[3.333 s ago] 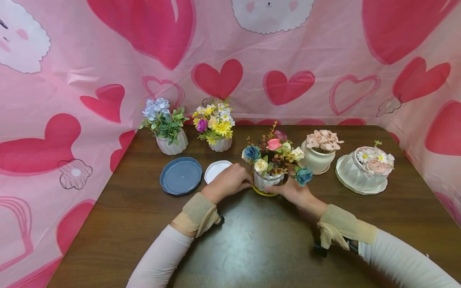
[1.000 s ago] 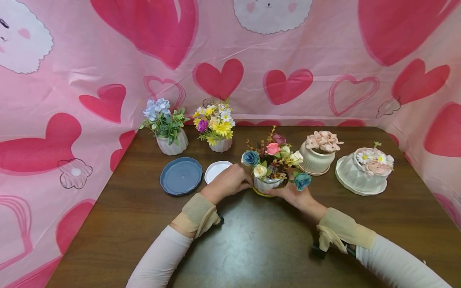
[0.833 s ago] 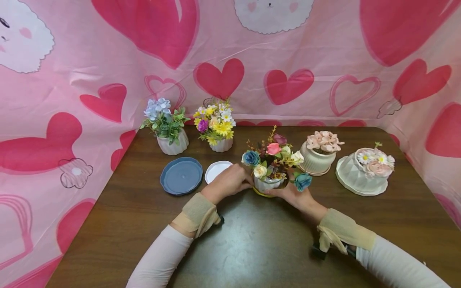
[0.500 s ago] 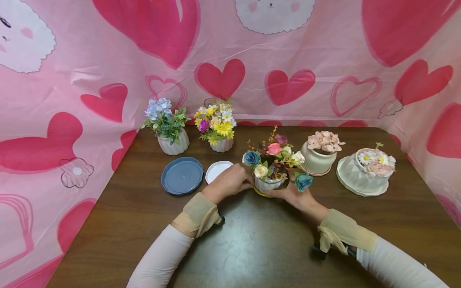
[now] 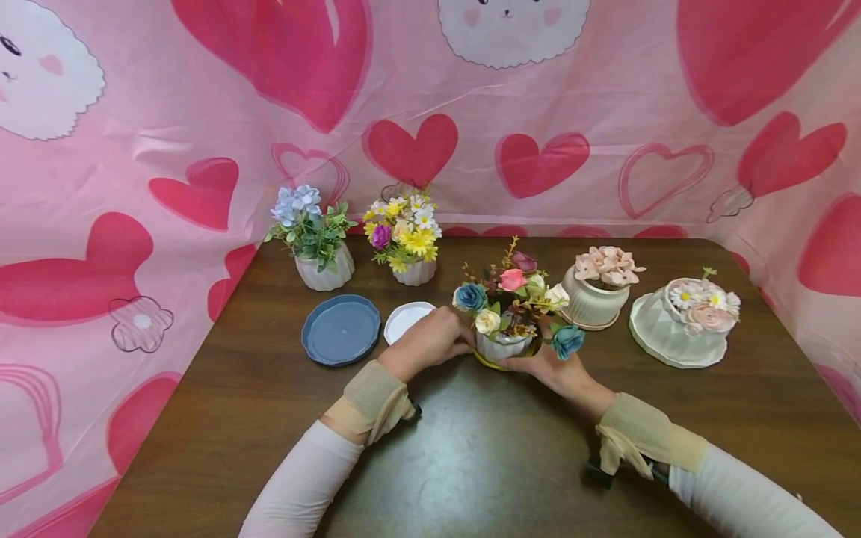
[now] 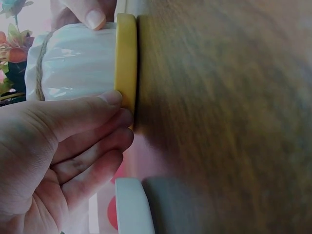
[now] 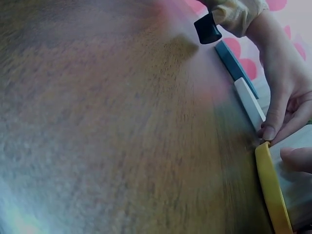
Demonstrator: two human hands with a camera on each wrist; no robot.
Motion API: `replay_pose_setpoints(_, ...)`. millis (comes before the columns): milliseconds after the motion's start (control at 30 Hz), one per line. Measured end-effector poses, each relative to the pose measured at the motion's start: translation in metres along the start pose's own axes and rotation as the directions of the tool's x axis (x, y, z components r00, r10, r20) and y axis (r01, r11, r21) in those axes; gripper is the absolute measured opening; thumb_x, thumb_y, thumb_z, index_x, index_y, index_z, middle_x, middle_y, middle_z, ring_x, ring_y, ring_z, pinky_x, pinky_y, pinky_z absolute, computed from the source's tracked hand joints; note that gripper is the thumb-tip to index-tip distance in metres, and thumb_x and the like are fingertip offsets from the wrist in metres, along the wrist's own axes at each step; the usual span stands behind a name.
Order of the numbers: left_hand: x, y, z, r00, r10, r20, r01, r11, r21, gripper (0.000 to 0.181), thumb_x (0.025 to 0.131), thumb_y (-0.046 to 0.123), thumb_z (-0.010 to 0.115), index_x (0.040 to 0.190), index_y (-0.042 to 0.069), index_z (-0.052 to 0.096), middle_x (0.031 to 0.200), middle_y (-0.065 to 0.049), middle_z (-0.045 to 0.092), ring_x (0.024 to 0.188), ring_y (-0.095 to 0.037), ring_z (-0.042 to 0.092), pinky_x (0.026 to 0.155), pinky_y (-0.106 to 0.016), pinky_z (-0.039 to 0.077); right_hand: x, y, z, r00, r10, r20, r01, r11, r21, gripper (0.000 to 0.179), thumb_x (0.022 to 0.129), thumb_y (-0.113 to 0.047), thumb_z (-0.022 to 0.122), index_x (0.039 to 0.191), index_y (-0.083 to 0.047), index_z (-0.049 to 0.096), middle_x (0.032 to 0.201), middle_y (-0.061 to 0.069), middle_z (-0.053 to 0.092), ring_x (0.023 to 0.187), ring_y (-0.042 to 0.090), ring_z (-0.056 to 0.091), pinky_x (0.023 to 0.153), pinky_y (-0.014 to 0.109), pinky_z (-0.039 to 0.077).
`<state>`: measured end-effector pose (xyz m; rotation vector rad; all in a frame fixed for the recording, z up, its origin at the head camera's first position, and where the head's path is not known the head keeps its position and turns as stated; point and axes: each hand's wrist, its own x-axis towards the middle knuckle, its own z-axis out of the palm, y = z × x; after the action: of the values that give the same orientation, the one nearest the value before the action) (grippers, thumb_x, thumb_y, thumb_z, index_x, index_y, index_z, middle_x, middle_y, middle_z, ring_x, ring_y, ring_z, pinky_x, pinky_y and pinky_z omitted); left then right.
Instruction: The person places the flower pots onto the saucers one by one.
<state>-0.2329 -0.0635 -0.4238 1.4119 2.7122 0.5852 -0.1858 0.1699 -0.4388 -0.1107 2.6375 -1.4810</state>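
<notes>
"How is the ribbed white flowerpot [image 5: 502, 347] placed?"
"Upright on a yellow saucer [image 6: 126, 53], just right of the scene's middle."
"And how is it dressed?"
"Twine [image 6: 41, 66] is wrapped below its rim; blue, pink and cream roses [image 5: 513, 280] are held inside."

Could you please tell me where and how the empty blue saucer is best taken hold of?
I would probably pinch the blue saucer across its raised rim, coming from the left: it lies flat, and the white saucer and left hand are on its right.
</notes>
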Motion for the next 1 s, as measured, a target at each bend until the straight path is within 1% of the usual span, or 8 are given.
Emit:
replay_pose_setpoints(267, 0.001, 0.001, 0.001, 1.0, 0.008, -0.009, -0.008, 1.0, -0.005, 0.007, 0.088, 0.015, 0.074, 0.087, 0.018, 0.08, 0.085, 0.008, 0.075, 0.083, -0.004, 0.068, 0.076, -0.022, 0.053, -0.003, 0.001, -0.002, 1.0, 0.012, 0.007, -0.013, 0.993, 0.118, 0.111, 0.07, -0.015, 0.089, 0.153, 0.004, 0.018, 0.16, 0.025, 0.024, 0.151, 0.038, 0.017, 0.122, 0.054, 0.018)
replay_pose_setpoints(367, 0.0, 0.001, 0.001, 1.0, 0.013, -0.017, -0.013, 1.0, -0.005, 0.007, 0.088, 0.015, 0.074, 0.085, 0.018, 0.08, 0.085, 0.008, 0.075, 0.083, -0.005, 0.068, 0.076, -0.022, 0.053, -0.005, 0.004, -0.002, 0.993, -0.09, -0.072, 0.097, 0.991, 0.091, 0.097, 0.065, -0.006, 0.091, 0.144, 0.01, 0.035, 0.15, 0.028, 0.04, 0.143, 0.035, 0.034, 0.118, 0.046, 0.029)
replay_pose_setpoints(500, 0.0, 0.001, 0.001, 1.0, 0.014, -0.023, -0.014, 1.0, -0.009, 0.007, 0.088, 0.015, 0.074, 0.085, 0.018, 0.08, 0.085, 0.007, 0.074, 0.083, -0.005, 0.067, 0.075, -0.022, 0.053, -0.007, 0.01, -0.002, 0.939, -0.308, -0.157, 0.322, 0.944, 0.077, 0.08, 0.06, 0.012, 0.087, 0.13, 0.013, 0.05, 0.135, 0.029, 0.054, 0.128, 0.005, 0.048, 0.106, 0.016, 0.039)
replay_pose_setpoints(600, 0.0, 0.001, 0.001, 1.0, 0.009, -0.023, -0.009, 1.0, -0.013, 0.007, 0.087, 0.015, 0.075, 0.084, 0.018, 0.08, 0.085, 0.007, 0.073, 0.082, -0.006, 0.067, 0.075, -0.022, 0.053, -0.009, 0.012, -0.005, 0.909, -0.392, -0.14, 0.406, 0.91, 0.086, 0.076, 0.06, 0.016, 0.085, 0.128, 0.013, 0.052, 0.132, 0.029, 0.056, 0.122, -0.007, 0.047, 0.099, 0.004, 0.036)
replay_pose_setpoints(700, 0.0, 0.001, 0.001, 1.0, 0.008, -0.024, -0.008, 1.0, -0.015, 0.007, 0.087, 0.014, 0.074, 0.084, 0.018, 0.08, 0.085, 0.007, 0.073, 0.082, -0.005, 0.067, 0.075, -0.022, 0.053, -0.011, 0.012, -0.01, 0.912, -0.395, -0.11, 0.399, 0.916, 0.022, 0.072, 0.063, 0.008, 0.087, 0.127, 0.012, 0.054, 0.13, 0.027, 0.059, 0.122, 0.009, 0.056, 0.097, 0.007, 0.039)
replay_pose_setpoints(800, -0.001, 0.001, 0.001, 1.0, 0.016, -0.027, -0.016, 1.0, -0.015, 0.007, 0.088, 0.014, 0.074, 0.084, 0.018, 0.079, 0.085, 0.007, 0.073, 0.082, -0.005, 0.067, 0.075, -0.022, 0.053, -0.012, 0.012, -0.014, 0.919, -0.383, -0.096, 0.374, 0.922, -0.1, 0.071, 0.064, -0.004, 0.091, 0.126, 0.008, 0.058, 0.127, 0.025, 0.062, 0.119, 0.033, 0.059, 0.097, 0.023, 0.046)
replay_pose_setpoints(933, 0.0, 0.001, 0.001, 0.999, 0.016, -0.03, -0.017, 1.0, -0.016, 0.007, 0.087, 0.015, 0.074, 0.084, 0.017, 0.079, 0.085, 0.007, 0.073, 0.082, -0.006, 0.067, 0.076, -0.022, 0.053, -0.013, 0.017, -0.016, 0.916, -0.389, -0.094, 0.372, 0.915, -0.159, 0.071, 0.062, -0.007, 0.093, 0.123, 0.008, 0.06, 0.123, 0.027, 0.064, 0.113, 0.04, 0.06, 0.092, 0.046, 0.051)
replay_pose_setpoints(1000, 0.0, 0.001, 0.001, 1.0, 0.009, -0.029, -0.009, 1.0, -0.018, 0.007, 0.087, 0.015, 0.075, 0.084, 0.018, 0.079, 0.085, 0.007, 0.073, 0.082, -0.005, 0.067, 0.076, -0.022, 0.053, -0.012, 0.019, -0.016, 0.922, -0.377, -0.087, 0.363, 0.921, -0.138, 0.071, 0.062, -0.005, 0.092, 0.123, 0.008, 0.059, 0.121, 0.027, 0.064, 0.109, 0.04, 0.063, 0.088, 0.047, 0.054)
